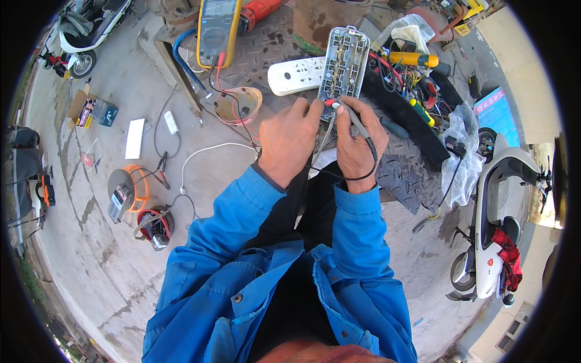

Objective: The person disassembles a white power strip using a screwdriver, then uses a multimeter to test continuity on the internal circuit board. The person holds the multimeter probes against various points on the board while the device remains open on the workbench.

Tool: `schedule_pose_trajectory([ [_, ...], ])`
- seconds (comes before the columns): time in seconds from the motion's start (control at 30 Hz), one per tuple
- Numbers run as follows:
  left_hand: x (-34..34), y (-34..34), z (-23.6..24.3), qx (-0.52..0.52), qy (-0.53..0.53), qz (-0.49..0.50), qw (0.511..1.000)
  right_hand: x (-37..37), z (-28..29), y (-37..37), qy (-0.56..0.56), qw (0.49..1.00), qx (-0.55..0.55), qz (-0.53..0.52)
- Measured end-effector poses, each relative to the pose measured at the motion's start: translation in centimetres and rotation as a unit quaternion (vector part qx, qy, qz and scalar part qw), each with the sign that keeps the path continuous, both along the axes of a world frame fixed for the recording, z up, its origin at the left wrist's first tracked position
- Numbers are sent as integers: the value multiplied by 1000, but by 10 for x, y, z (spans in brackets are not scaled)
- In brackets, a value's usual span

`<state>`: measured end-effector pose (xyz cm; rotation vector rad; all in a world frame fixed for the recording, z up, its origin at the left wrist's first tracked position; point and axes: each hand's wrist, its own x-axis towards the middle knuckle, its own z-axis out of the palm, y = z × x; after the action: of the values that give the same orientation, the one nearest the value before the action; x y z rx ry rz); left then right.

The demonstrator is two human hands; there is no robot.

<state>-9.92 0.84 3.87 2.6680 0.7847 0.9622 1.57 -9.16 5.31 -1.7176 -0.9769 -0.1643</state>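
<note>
My left hand [289, 140] is closed, with the red tip of a test probe [329, 103] showing at its fingertips. Between the thumb and fingers of my right hand [360, 145] is a black test probe [358, 123], its lead looping down past the wrist. Both hands meet at the near end of an opened power strip [345, 63], whose metal contacts lie bare. A white slotted power strip cover [295, 76] lies to its left. Leads run from a yellow multimeter [218, 33] toward my hands. Exactly where the probe tips touch is hidden.
A metal plate table [272, 45] carries a bucket [327, 24], a cup [238, 106] and a black tool tray [402, 109] with screwdrivers and wires. On the ground at left are an orange reel [138, 187] and a cardboard box [91, 109]. A white scooter [487, 242] stands at right.
</note>
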Motion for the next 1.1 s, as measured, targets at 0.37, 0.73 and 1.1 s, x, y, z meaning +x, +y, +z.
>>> schedule_pose_trajectory([
  [0.37, -1, 0, 0, -13, -1, -10, 1000, -2, -4, 8, 3, 1000, -12, -2],
  [0.73, 0, 1, -2, -2, -7, -10, 1000, -1, -5, 14, -29, 1000, -12, 2],
  [1.1, 1, -1, 1, 0, 4, -3, 1000, 16, 5, -5, 50, 996, -27, 69],
])
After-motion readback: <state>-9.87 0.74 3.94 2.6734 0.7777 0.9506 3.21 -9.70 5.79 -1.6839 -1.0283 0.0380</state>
